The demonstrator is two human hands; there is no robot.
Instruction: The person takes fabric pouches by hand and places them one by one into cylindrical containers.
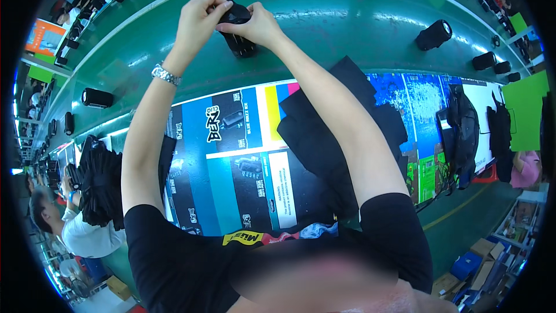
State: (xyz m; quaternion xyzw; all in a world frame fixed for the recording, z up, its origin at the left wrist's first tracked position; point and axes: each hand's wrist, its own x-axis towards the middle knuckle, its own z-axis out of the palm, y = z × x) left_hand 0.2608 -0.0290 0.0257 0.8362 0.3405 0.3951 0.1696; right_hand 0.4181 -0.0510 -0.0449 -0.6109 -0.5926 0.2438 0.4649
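Observation:
At the far side of the workbench, a black cylinder that looks like a portable speaker stands on the green belt, tilted in the picture. Black, cloth-like material lies over its upper part. My left hand pinches that material from the left, thumb and fingers together. From the right, my right hand grips it with the thumb against the dark piece. What lies under the fingers is partly hidden. Flat black cloth pieces lie on the bench beneath my right forearm.
Similar black cylinders stand on the belt, one to the right and another to the left. A pile of black cloth bags sits at left, near a co-worker in white. Printed sheets cover the bench.

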